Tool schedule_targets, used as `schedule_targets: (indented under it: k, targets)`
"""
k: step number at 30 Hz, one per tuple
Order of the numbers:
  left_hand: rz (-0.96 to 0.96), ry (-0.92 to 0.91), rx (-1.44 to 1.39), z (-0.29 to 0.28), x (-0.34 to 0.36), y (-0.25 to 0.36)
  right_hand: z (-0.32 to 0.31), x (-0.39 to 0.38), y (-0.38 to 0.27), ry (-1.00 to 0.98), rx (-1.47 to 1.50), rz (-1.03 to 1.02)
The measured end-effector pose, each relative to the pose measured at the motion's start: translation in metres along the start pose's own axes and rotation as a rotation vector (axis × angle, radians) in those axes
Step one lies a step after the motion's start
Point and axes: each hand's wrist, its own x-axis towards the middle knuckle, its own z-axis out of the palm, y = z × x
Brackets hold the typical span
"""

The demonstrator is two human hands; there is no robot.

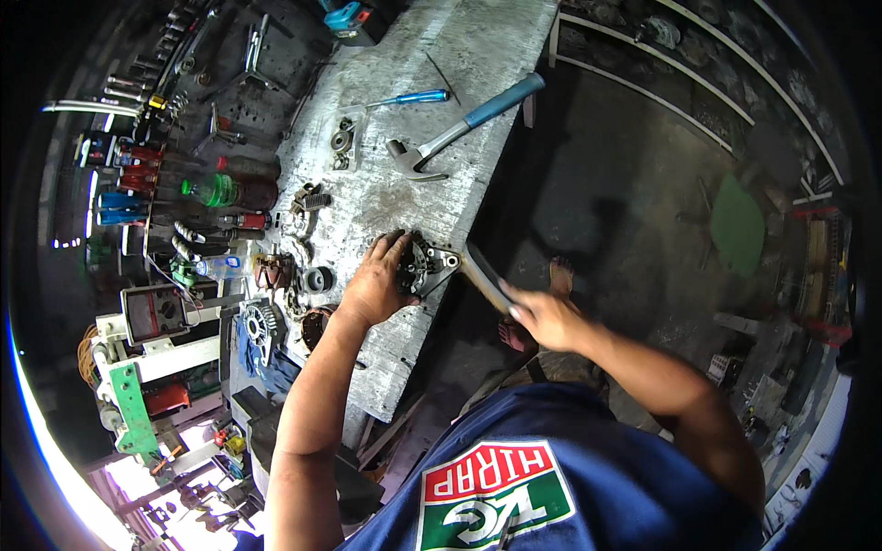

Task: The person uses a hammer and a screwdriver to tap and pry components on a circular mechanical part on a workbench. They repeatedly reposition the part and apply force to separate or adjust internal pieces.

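Currently, palm-down left hand (pixel 377 280) grasps metal part (pixel 430 264); right hand (pixel 548 319) grips blurred tool (pixel 487 275).

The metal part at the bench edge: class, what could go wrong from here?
1. The right hand holds a long, blurred tool near the bare left hand; a slip might hurt it.
2. The metal part lies at the edge of the workbench, so it could drop if released.

One left hand (pixel 375 277), one right hand (pixel 548 319) (plus one claw hammer (pixel 480 112)).
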Motion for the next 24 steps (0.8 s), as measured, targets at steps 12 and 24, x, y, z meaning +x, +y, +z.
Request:
schedule_targets:
  k: [12,24]
  targets:
    - [-0.020,-0.051,0.060,0.003,-0.001,-0.003,-0.019,0.030,-0.010,0.026,-0.068,-0.144]
    - [0.005,0.008,0.006,0.008,-0.004,-0.005,-0.048,0.075,-0.039,-0.070,-0.176,-0.160]
